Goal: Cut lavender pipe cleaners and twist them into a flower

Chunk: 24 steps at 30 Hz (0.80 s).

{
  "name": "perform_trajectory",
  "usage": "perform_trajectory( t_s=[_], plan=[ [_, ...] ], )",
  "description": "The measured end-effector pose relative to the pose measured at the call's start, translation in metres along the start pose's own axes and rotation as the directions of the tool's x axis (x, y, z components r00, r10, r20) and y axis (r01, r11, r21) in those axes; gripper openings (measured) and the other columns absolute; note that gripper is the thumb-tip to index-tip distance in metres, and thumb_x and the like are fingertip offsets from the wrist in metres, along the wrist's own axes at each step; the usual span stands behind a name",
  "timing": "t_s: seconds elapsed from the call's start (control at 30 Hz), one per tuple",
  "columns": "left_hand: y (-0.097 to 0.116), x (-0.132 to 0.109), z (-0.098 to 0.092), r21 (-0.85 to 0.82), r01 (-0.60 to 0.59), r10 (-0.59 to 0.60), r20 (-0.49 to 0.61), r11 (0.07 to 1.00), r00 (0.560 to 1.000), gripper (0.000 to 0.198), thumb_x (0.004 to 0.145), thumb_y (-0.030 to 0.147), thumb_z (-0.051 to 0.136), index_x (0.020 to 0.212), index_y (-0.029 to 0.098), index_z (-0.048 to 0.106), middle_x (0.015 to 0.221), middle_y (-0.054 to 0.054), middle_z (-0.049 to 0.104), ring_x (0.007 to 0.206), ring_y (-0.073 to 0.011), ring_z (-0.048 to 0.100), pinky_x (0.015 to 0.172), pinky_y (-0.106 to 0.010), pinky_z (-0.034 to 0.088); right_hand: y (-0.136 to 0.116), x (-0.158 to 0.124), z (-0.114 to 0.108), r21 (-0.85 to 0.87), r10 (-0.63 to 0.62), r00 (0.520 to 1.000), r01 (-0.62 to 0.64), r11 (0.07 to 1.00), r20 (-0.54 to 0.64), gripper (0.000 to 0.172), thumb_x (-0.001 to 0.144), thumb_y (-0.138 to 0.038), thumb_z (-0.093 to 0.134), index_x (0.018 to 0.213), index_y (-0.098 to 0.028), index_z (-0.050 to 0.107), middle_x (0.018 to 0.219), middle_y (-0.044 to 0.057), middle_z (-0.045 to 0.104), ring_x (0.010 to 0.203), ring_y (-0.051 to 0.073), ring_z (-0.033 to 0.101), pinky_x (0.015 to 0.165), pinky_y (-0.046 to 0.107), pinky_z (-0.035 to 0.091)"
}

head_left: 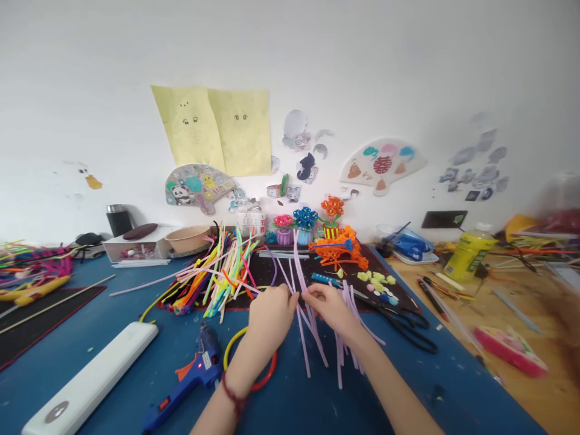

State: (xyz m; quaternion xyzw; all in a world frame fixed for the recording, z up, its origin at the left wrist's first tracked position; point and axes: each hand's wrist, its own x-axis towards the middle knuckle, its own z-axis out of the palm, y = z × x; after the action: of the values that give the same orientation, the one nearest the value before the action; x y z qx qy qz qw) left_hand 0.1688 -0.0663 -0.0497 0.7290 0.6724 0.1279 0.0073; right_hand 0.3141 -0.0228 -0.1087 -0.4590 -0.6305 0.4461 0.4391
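Observation:
Lavender pipe cleaners (298,266) stand up and fan out between my hands, their lower ends hanging over the blue table mat. My left hand (273,314), a dark red bracelet at its wrist, is closed in a pinch on them. Thumb and fingers of my right hand (330,309) pinch the same strands just beside it; the exact grip is partly hidden. More lavender pipe cleaners (341,356) lie under my right wrist. A large heap of multicoloured pipe cleaners (231,266) is beyond my left hand. Black-handled scissors (408,326) lie to the right.
A blue glue gun (199,368) and a white bar-shaped device (97,374) lie at front left. Finished pipe-cleaner flowers (306,220) in small pots stand by the wall, near an orange bundle (357,251). A yellow-green bottle (469,252) stands at right on the wooden surface.

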Motion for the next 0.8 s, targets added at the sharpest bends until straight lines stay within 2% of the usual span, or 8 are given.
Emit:
perform_trajectory(
  t_s=[0.1,0.23,0.37,0.47,0.53,0.6,0.7,0.8],
  plan=[
    [0.004,0.026,0.017,0.068,-0.003,-0.002,0.072,0.998,0.997,0.028,0.088,0.034,0.048,0.091,0.013,0.067,0.092,-0.016,0.068,0.091,-0.0282,0.065,0.072,-0.034,0.046,0.003,0.000,-0.001,-0.024,0.028,0.998,-0.030,0.999,-0.053,0.018,0.077,-0.034,0.055,0.068,-0.018,0.056,0.053,-0.004,0.050,0.044,0.010,0.045,0.041,0.021,0.033],
    [0.007,0.038,0.037,0.058,0.003,-0.009,0.101,0.998,0.995,0.019,0.078,0.025,0.058,0.089,0.012,0.069,0.091,-0.017,0.068,0.089,-0.0276,0.066,0.071,-0.033,0.048,0.007,0.002,-0.001,-0.009,0.056,0.995,-0.057,0.998,-0.078,0.021,0.079,-0.035,0.052,0.066,-0.019,0.052,0.046,-0.004,0.050,0.036,0.009,0.043,0.036,0.021,0.029],
    [0.007,0.036,0.034,0.029,0.038,-0.039,0.045,0.999,0.998,0.017,0.077,0.020,0.054,0.084,0.012,0.068,0.085,-0.016,0.069,0.084,-0.0263,0.067,0.066,-0.031,0.047,0.006,0.002,-0.001,0.026,0.056,0.996,-0.054,0.998,-0.073,0.019,0.079,-0.036,0.054,0.071,-0.018,0.055,0.044,-0.004,0.052,0.034,0.009,0.043,0.035,0.020,0.029],
    [0.003,0.037,0.025,-0.206,0.043,-0.057,-0.060,0.978,0.997,0.017,0.078,0.022,0.052,0.070,0.015,0.064,0.071,-0.010,0.068,0.070,-0.0215,0.066,0.063,-0.028,0.045,0.003,0.001,-0.001,0.067,0.037,0.998,-0.033,0.997,-0.058,0.019,0.078,-0.036,0.057,0.074,-0.018,0.055,0.044,-0.005,0.051,0.035,0.009,0.044,0.035,0.020,0.030],
    [-0.001,0.039,0.023,-0.497,0.003,-0.031,-0.050,0.868,0.998,0.020,0.080,0.025,0.051,0.065,0.016,0.060,0.061,-0.005,0.065,0.055,-0.0157,0.061,0.056,-0.025,0.043,0.001,0.000,0.000,0.113,0.003,1.000,0.000,0.994,-0.022,0.022,0.078,-0.039,0.058,0.075,-0.018,0.055,0.045,-0.005,0.052,0.036,0.009,0.044,0.036,0.020,0.031],
    [-0.004,0.040,0.025,-0.726,-0.023,0.034,0.000,0.687,0.999,0.022,0.082,0.031,0.051,0.066,0.016,0.057,0.055,-0.002,0.062,0.042,-0.0110,0.053,0.047,-0.022,0.039,0.000,0.000,0.001,0.161,-0.031,0.999,0.028,0.987,0.016,0.027,0.078,-0.044,0.059,0.075,-0.017,0.055,0.045,-0.005,0.052,0.035,0.009,0.044,0.036,0.020,0.032],
    [-0.007,0.039,0.031,-0.877,-0.053,0.100,-0.005,0.478,0.995,0.024,0.080,0.037,0.055,0.069,0.016,0.056,0.048,0.003,0.055,0.034,-0.0080,0.044,0.039,-0.019,0.034,-0.002,-0.001,0.002,0.218,-0.054,0.998,0.046,0.975,0.029,0.036,0.079,-0.053,0.059,0.077,-0.017,0.056,0.044,-0.005,0.051,0.034,0.009,0.043,0.035,0.020,0.032],
    [-0.007,0.038,0.035,-0.935,-0.079,0.129,-0.036,0.345,0.991,0.026,0.077,0.040,0.062,0.070,0.015,0.056,0.046,0.006,0.050,0.036,-0.0069,0.042,0.038,-0.018,0.033,-0.006,-0.002,0.001,0.252,-0.056,0.998,0.049,0.967,0.023,0.041,0.079,-0.056,0.058,0.078,-0.016,0.058,0.045,-0.004,0.051,0.036,0.009,0.044,0.035,0.020,0.033]
  ],
)
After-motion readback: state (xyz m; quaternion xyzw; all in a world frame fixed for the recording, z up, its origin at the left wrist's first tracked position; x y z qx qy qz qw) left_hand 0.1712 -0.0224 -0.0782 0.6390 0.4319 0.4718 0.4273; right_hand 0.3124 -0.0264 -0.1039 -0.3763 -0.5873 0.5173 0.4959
